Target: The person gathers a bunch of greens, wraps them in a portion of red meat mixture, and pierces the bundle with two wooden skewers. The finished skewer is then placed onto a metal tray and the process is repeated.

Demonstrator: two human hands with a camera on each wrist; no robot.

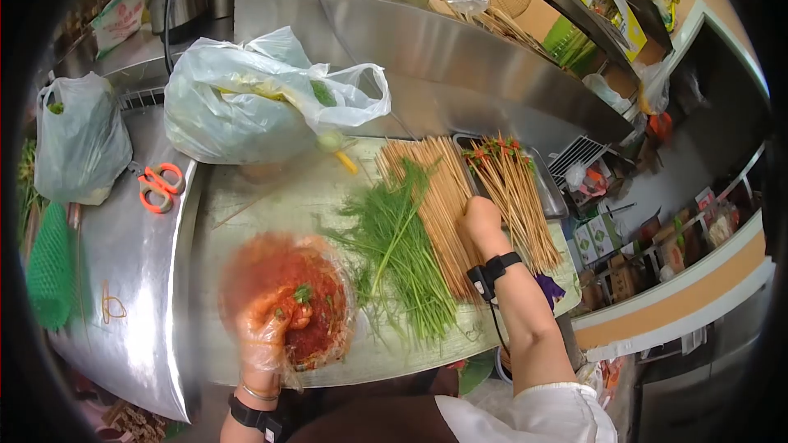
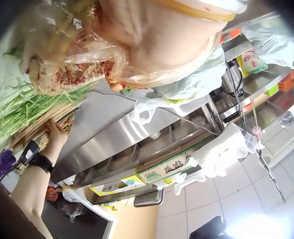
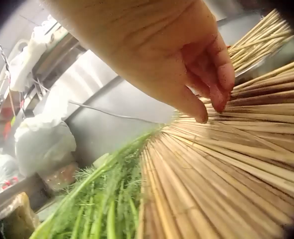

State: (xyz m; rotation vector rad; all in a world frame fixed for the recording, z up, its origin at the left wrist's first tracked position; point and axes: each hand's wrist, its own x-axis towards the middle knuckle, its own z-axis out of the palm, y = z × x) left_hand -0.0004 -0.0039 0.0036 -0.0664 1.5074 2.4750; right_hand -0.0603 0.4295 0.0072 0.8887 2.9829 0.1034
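Observation:
My left hand (image 1: 267, 324), in a clear plastic glove, is over a bowl of red sauce (image 1: 316, 312) on the board. Its curled fingers grip a sauce-coated piece of food (image 2: 69, 77), whose kind the glove and sauce leave unclear; a green leaf (image 1: 303, 293) shows by the fingers. The bare right hand (image 1: 483, 226) reaches down to the spread of bamboo skewers (image 1: 447, 234). Thumb and fingertips (image 3: 200, 115) pinch at a skewer among the sticks, with the palm raised over them. Long green feathery herbs (image 1: 398, 254) lie between the bowl and the skewers.
Behind the skewers, a metal tray (image 1: 550, 197) holds filled skewers (image 1: 513, 197) with red and green ends. White plastic bags (image 1: 238, 107) stand at the back. Orange-handled scissors (image 1: 160, 187) lie on the steel counter (image 1: 131, 279) at left. A steel wall (image 1: 410, 57) rises behind the board.

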